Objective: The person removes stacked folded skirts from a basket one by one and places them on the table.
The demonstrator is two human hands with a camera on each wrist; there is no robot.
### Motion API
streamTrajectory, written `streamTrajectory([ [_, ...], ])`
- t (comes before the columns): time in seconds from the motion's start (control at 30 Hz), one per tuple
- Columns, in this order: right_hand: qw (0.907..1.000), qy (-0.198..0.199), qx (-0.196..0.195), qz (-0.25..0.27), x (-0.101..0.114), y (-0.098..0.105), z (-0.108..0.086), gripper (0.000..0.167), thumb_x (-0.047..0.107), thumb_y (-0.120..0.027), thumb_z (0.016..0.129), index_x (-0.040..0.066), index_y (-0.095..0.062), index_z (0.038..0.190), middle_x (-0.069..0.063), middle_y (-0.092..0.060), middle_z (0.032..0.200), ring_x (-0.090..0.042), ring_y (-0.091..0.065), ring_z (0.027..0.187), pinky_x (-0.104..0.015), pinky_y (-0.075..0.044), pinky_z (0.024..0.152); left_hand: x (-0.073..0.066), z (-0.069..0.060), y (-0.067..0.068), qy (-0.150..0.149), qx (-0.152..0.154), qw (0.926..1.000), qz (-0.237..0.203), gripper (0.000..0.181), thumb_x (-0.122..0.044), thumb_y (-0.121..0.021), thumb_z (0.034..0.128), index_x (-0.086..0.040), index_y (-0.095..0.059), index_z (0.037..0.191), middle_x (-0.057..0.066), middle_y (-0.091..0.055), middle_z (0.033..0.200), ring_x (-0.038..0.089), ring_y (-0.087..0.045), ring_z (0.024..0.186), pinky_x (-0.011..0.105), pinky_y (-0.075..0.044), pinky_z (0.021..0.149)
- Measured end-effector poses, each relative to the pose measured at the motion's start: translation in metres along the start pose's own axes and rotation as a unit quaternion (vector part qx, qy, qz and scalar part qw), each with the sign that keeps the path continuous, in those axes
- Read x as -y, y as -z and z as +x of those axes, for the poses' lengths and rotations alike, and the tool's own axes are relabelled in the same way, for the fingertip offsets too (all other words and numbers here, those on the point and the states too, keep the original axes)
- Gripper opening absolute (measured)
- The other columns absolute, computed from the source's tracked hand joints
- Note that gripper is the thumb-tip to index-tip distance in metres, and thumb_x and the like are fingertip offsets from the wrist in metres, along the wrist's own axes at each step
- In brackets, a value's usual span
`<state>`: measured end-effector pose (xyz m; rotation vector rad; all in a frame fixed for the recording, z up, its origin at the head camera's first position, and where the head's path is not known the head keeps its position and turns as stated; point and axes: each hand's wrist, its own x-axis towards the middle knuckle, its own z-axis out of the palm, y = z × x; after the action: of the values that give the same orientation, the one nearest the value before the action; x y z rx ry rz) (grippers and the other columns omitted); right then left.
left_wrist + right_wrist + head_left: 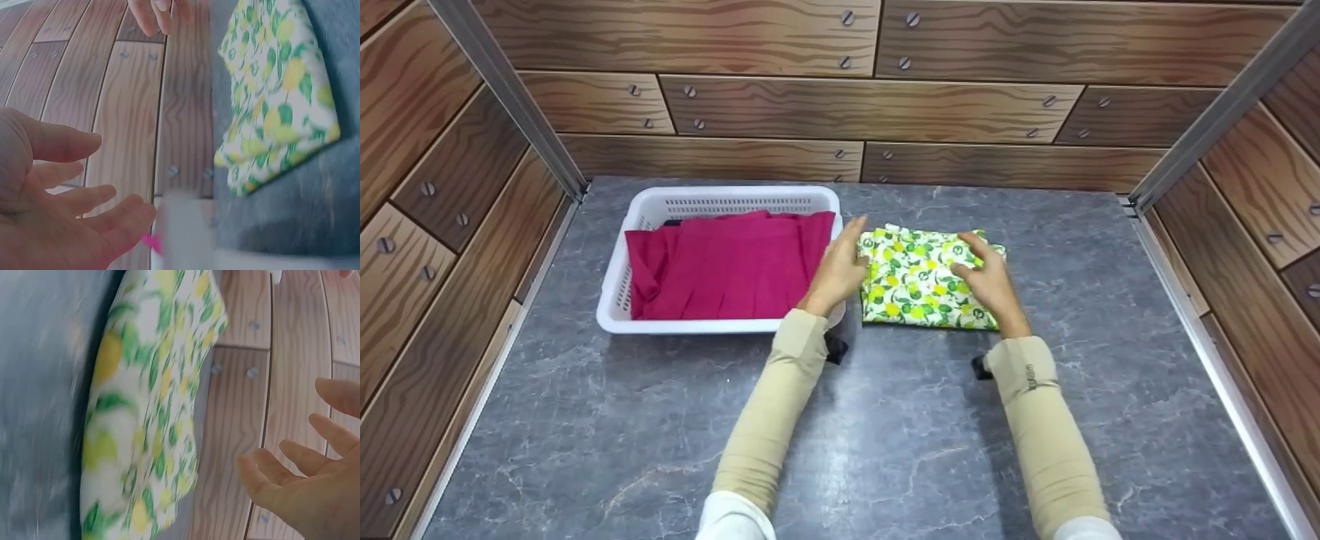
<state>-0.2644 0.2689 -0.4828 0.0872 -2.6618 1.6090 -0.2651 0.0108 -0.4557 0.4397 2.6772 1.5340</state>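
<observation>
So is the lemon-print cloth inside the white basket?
No, the lemon-print cloth lies folded on the gray tabletop beside the white basket.

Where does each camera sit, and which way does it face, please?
Head: on the head, facing forward and down at the white basket and lemon-print cloth; the sleeved arms, left hand and right hand show.
Left wrist: on that wrist, facing the cloth and wood-patterned walling; left hand at lower left, right hand's fingers at top.
Right wrist: on that wrist, facing the cloth and walling from the other side; right hand at lower right.
Both wrist views share the cloth and walling.
</observation>
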Motion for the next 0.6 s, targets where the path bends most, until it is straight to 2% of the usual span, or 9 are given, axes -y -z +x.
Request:
streamTrajectory([
  [0.27, 0.9991, 0.007, 0.024, 0.035, 0.024, -0.029, 0.004, 0.055, -0.001, -0.059, 0.099, -0.004, -0.042, 0.151, -0.024, -0.026, 0.162, -0.042, -0.027, 0.147, -0.054, -0.037, 0.112, 0.012, -0.006, 0.025, 0.003, -0.023, 0.9996, 0.015, 0.067, 0.011, -0.055, 0.0926, 0.0, -0.035, 0.156, 0.023, -0.029, 0.161, 0.035, -0.027, 0.149, 0.039, -0.018, 0.122],
  [0.4, 0.9981, 0.024, 0.037, 0.043, 0.037, -0.042, 0.006, 0.055, -0.001, -0.06, 0.099, -0.004, -0.043, 0.15, -0.024, -0.027, 0.162, -0.041, -0.028, 0.146, -0.052, -0.038, 0.111, 0.019, -0.01, 0.036, -0.002, -0.04, 0.9988, 0.027, 0.064, 0.01, -0.055, 0.0926, 0.004, -0.037, 0.154, 0.025, -0.031, 0.159, 0.037, -0.029, 0.147, 0.041, -0.02, 0.122],
  [0.6, 0.9957, 0.054, 0.056, 0.049, 0.057, -0.064, 0.01, 0.053, -0.003, -0.059, 0.097, -0.006, -0.046, 0.148, -0.025, -0.032, 0.16, -0.041, -0.032, 0.144, -0.051, -0.043, 0.108, 0.027, -0.017, 0.055, 0.018, -0.041, 0.9982, 0.04, 0.065, 0.007, -0.055, 0.0953, 0.002, -0.033, 0.156, 0.022, -0.029, 0.161, 0.037, -0.027, 0.148, 0.041, -0.018, 0.122],
])
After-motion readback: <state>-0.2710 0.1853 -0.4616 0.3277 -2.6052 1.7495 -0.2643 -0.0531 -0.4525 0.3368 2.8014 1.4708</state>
